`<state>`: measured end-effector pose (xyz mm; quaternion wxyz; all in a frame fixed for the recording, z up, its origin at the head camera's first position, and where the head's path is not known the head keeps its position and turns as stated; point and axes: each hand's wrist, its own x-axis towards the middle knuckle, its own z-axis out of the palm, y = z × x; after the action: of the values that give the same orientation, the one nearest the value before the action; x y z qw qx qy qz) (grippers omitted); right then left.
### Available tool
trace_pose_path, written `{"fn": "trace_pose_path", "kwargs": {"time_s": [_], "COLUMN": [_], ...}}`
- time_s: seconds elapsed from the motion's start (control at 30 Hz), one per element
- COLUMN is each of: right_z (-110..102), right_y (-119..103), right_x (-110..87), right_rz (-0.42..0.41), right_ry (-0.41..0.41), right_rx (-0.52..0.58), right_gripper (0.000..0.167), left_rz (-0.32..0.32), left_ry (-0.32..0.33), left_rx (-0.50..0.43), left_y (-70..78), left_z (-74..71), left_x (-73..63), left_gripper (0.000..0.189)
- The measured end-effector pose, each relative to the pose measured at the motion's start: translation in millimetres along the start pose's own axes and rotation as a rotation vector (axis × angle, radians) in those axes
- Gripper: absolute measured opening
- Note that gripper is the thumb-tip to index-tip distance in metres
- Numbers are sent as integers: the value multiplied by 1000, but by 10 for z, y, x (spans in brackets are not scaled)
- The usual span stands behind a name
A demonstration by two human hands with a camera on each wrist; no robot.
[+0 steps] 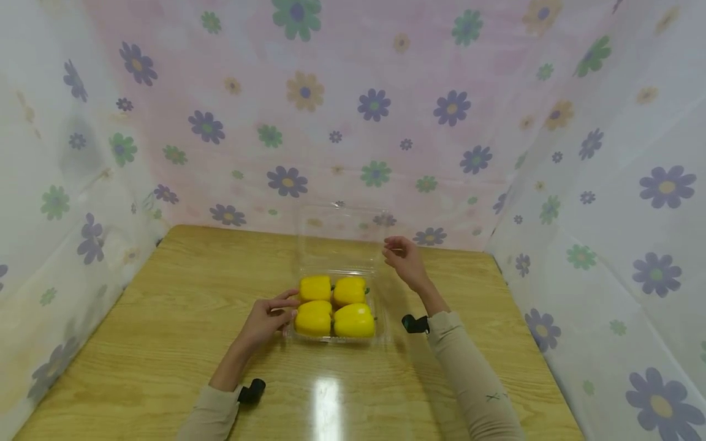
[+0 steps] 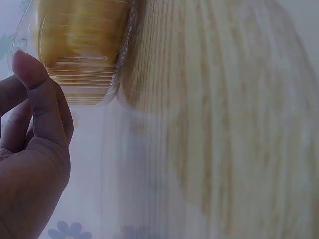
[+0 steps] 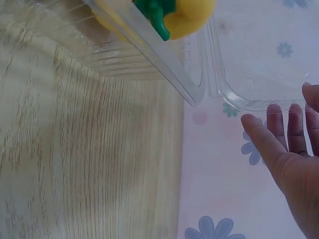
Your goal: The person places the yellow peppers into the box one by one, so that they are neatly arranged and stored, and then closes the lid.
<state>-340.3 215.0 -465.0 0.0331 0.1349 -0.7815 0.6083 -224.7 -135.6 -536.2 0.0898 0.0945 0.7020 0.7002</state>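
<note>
A clear plastic clamshell container (image 1: 331, 340) rests on the table with several yellow bell peppers (image 1: 354, 320) inside, green stems showing. Its transparent lid (image 1: 342, 239) stands raised at the far side. My left hand (image 1: 266, 318) grips the container's left rim; in the left wrist view the thumb tip (image 2: 31, 69) lies right at the rim. At the lid's right edge, my right hand (image 1: 408, 264) holds on with fingertips on both sides of the thin plastic. Several right fingers (image 3: 296, 130) reach behind that edge in the right wrist view.
The wooden table (image 1: 165, 318) reaches back to a flowered cloth wall (image 1: 342, 98), with similar cloth on both sides. Black wrist cameras (image 1: 251, 391) sit at both sleeve cuffs. Light glares off the tabletop in front of the container.
</note>
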Motion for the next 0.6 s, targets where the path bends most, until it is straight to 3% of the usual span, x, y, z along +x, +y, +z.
{"fn": "trace_pose_path", "kwargs": {"time_s": [0.43,0.6], "right_z": [24,30], "right_y": [-28,-122], "right_x": [-31,-73], "right_rz": [-1,-41], "right_ry": [36,25], "right_rx": [25,17], "right_gripper": [26,21], "left_rz": [-5,-11], "left_ry": [10,13], "left_rx": [12,10], "left_y": [-1,-20], "left_z": [-12,-24], "left_x": [47,45], "left_gripper": [29,29]}}
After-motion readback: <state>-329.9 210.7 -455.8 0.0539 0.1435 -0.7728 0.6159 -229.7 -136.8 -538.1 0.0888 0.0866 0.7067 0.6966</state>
